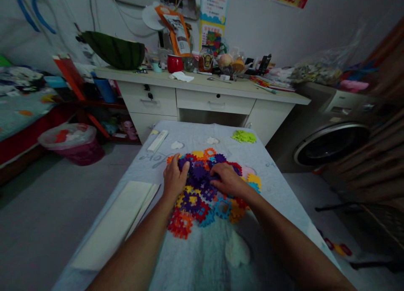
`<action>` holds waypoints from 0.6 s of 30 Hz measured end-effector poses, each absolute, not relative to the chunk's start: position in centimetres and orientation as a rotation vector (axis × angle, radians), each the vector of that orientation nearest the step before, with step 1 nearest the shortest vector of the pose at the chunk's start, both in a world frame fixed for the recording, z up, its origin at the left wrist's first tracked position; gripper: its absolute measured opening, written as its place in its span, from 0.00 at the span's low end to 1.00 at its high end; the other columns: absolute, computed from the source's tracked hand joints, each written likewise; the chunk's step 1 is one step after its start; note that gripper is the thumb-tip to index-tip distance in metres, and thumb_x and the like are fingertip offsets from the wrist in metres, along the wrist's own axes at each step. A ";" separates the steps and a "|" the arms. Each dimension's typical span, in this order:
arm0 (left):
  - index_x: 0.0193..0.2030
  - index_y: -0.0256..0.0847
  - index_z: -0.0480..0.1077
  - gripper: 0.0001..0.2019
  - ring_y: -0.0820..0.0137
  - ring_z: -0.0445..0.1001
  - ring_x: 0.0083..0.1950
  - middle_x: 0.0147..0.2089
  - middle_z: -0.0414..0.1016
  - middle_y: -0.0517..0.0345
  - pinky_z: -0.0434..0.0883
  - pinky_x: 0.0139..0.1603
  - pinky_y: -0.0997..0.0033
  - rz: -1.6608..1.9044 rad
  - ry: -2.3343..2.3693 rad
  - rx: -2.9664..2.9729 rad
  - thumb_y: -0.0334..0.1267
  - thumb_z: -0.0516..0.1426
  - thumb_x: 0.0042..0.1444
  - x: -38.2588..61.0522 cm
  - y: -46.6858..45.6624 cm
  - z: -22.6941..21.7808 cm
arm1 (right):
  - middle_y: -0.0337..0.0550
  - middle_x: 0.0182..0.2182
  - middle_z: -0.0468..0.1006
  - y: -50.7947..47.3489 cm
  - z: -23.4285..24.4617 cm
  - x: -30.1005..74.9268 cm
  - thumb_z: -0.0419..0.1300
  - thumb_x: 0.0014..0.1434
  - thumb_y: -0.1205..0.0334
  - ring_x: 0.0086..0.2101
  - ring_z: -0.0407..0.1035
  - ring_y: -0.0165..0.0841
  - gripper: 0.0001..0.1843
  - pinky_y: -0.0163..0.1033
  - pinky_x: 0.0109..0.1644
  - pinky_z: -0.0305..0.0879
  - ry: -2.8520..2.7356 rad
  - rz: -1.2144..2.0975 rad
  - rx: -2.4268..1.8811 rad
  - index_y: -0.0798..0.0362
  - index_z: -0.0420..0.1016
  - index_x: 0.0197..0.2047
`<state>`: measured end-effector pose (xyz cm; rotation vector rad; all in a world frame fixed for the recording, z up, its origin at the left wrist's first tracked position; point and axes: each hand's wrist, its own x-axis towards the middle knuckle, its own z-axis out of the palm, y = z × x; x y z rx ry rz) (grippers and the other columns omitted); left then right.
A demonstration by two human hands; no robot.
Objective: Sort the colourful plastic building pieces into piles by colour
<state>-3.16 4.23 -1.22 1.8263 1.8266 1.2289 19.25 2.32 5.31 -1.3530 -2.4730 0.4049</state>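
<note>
A heap of coloured interlocking plastic pieces (205, 198), in purple, red, orange, blue and yellow, lies in the middle of a cloth-covered table (195, 257). My left hand (174, 178) rests on the heap's left side, fingers curled over purple pieces (199, 172). My right hand (227, 179) lies palm down on the heap's right side, fingers bent onto the same purple cluster. What either hand grips, if anything, is hidden under the fingers. A small separate pile of lime-green pieces (243, 136) sits at the table's far right.
A white folded sheet (120, 221) lies at the table's left edge, a white stick-shaped object (158, 140) at the far left. Beyond stand a cluttered white desk (202, 97), a washing machine (331, 135) to the right and a pink bin (72, 141) to the left.
</note>
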 end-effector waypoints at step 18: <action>0.63 0.41 0.59 0.27 0.52 0.67 0.61 0.59 0.69 0.42 0.61 0.61 0.48 1.086 1.854 2.102 0.46 0.55 0.58 -2.7 4.1 -1.0 | 0.46 0.39 0.74 -0.8 5.8 23.1 0.57 0.56 0.64 0.44 0.63 0.39 0.08 0.50 0.54 0.55 -2.500 0.222 -1.441 0.52 0.76 0.39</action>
